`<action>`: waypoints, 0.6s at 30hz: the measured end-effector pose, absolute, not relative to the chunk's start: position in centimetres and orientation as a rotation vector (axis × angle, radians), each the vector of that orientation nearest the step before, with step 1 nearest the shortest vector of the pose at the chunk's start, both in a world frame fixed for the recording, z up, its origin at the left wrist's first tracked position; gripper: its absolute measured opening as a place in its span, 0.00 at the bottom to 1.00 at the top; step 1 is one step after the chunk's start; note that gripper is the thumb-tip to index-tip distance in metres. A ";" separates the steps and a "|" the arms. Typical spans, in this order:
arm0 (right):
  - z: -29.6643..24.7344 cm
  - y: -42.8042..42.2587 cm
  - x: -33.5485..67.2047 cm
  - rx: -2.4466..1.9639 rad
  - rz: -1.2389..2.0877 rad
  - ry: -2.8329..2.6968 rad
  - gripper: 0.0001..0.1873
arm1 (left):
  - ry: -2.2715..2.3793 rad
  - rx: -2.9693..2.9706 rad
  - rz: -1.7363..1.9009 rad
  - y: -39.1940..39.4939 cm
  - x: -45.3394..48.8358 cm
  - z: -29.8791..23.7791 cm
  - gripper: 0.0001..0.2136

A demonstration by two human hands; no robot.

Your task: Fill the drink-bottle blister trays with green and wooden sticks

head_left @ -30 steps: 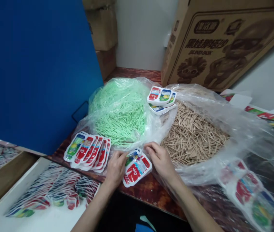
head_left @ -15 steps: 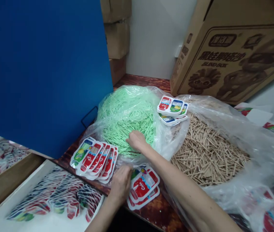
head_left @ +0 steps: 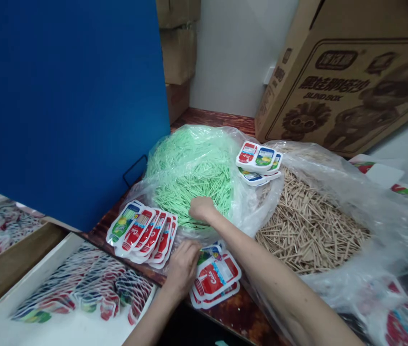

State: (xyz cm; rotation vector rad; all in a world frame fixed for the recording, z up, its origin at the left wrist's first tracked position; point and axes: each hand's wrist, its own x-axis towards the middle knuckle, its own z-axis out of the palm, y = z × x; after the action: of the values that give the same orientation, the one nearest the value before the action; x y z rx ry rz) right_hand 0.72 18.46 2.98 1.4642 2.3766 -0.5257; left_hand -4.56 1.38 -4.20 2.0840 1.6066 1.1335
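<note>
My right hand [head_left: 203, 209] is closed at the front of a heap of thin green sticks [head_left: 193, 163], its fingertips turned down among them and hidden from me. Clear plastic bagging surrounds this heap. Nearer to me, my left hand [head_left: 185, 263] is curled shut at the left edge of a small pile of bottle-shaped, red cola-printed packs [head_left: 214, 278]. What its fingers hold I cannot make out. Left of that hand, an overlapping row of similar red and green packs [head_left: 142, 233] lies on the dark wood-patterned table [head_left: 242, 315].
A second plastic bag holds brown sticks [head_left: 312, 226] on the right. More printed packs [head_left: 258, 157] rest on the bags between both heaps. A blue panel [head_left: 63, 110] stands left, above a white box [head_left: 81, 331] of netted packs. A large carton [head_left: 297, 81] leans behind.
My right hand stays at the green sticks, its fingers tucked slightly further down. My left hand has shifted a little up beside the cola packs. The whole view has moved slightly.
</note>
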 end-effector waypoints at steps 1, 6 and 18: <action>2.8 18.6 1.2 1.501 -0.600 2.378 0.12 | 1.605 2.083 1.141 1.4 -4.6 -4.2 0.11; 2.4 19.4 4.5 1.697 -1.160 2.373 0.07 | 1.581 2.004 1.188 1.3 -4.7 -4.3 0.11; 2.5 18.5 11.4 1.690 -2.834 1.652 0.16 | 1.508 1.041 1.479 1.9 -4.5 -2.5 0.09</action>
State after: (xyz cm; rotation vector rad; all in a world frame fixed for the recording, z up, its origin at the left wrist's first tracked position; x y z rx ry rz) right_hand 11.37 18.49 2.50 1.6902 1.6525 -2.8338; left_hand -4.52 1.90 -2.54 1.0413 1.5078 1.4791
